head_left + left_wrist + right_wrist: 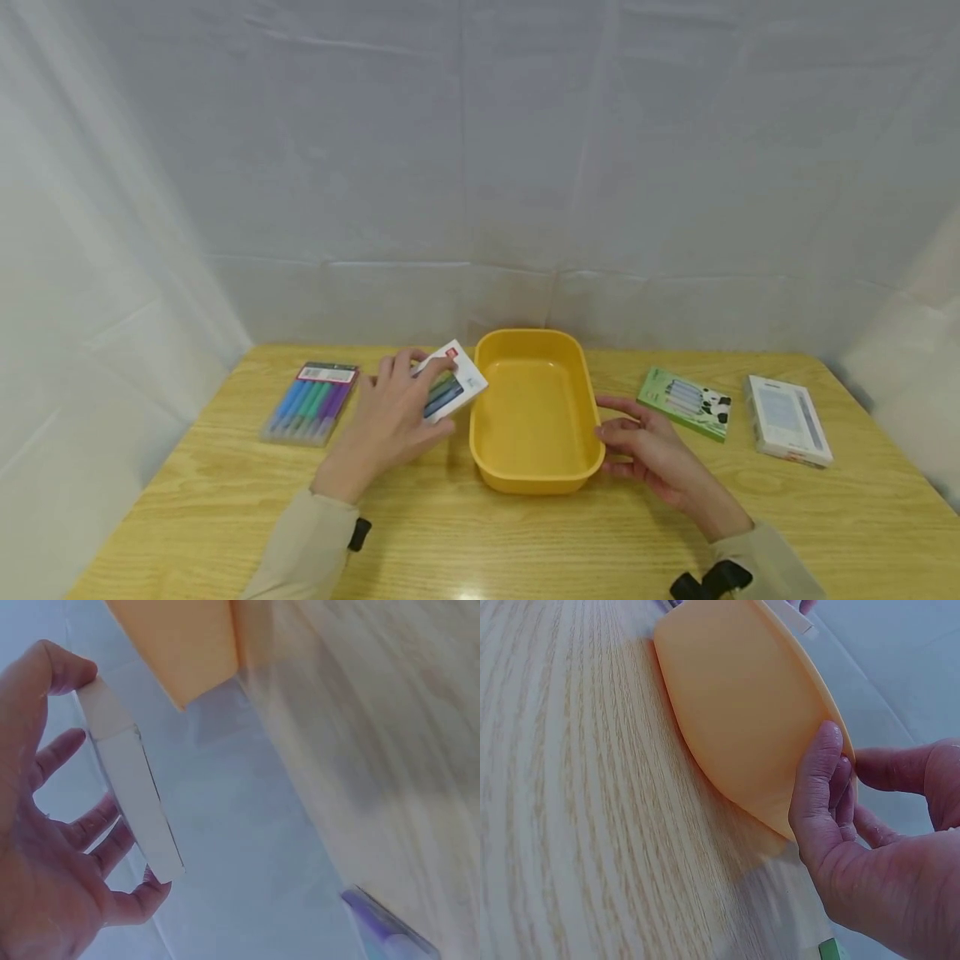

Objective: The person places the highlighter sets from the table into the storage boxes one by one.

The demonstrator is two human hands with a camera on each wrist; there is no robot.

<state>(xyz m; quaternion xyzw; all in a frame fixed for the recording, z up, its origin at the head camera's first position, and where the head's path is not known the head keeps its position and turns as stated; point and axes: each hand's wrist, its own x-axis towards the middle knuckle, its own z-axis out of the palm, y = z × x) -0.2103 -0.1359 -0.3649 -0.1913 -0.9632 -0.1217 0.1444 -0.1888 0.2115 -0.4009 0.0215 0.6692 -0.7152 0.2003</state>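
Note:
My left hand (390, 417) grips a small flat white box (467, 377), thumb and fingers at its edges. The front carries a red mark and a picture or window of blue and green sticks. In the left wrist view the box's pale narrow side (135, 787) faces the camera. It is held up beside the left rim of a yellow plastic bin (534, 417). At the bin's right side my right hand (656, 454) touches it. The right wrist view has the thumb at the rim and fingers against the outer wall (742, 697).
A clear pack of blue, green and purple markers (311, 404) lies at left. A green panda-printed box (686, 402) lies to the right, with a white box (787, 419) beyond it. All sit on a wooden table (465, 542) before a pale cloth backdrop (525, 167).

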